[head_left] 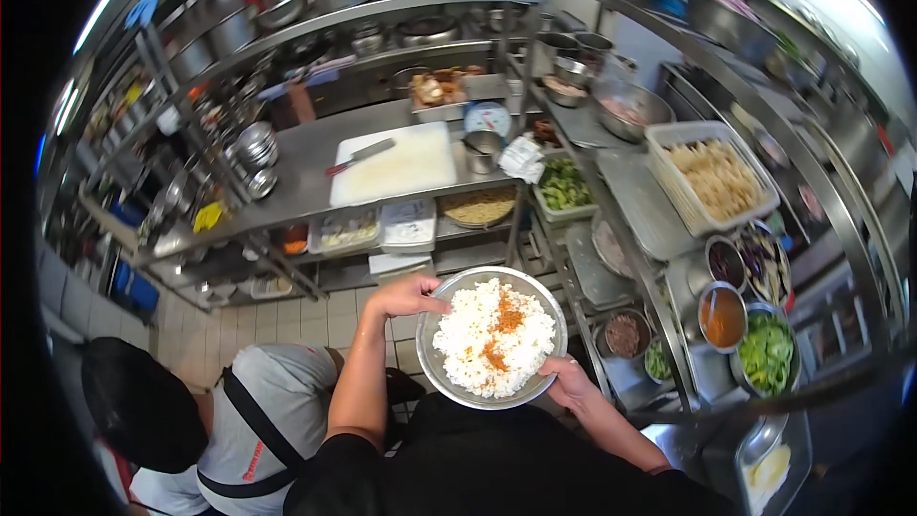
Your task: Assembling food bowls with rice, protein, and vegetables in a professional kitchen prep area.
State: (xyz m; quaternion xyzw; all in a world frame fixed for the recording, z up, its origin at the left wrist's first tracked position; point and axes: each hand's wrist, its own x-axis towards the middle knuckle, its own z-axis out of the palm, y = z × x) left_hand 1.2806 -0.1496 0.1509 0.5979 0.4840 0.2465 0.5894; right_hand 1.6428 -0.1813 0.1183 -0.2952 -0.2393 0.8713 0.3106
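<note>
Both hands on the rice bowl (426, 352)!

And here it is, a round metal bowl out in front of the person's black shirt (478, 459), over the tiled floor (325, 320). The left hand (406, 296) grips the rim at the upper left, and the right hand (570, 382) has it at the lower right, thumb on the edge; the fingers underneath are hidden. Inside, a heap of white rice (458, 320), with orange-brown seasoning (511, 313) scattered down the middle!

Beyond the bowl, a white cutting board (411, 172) lies on the metal counter (296, 158), a knife (368, 155) resting across its left part. Over to the right, a tub of cut greens (565, 183), a white tub of pale food (712, 177), then a bowl of orange sauce (723, 317) just beside a bowl of leafy greens (767, 349). And close by on the left, a co-worker (277, 401) in a grey shirt and black cap.
</note>
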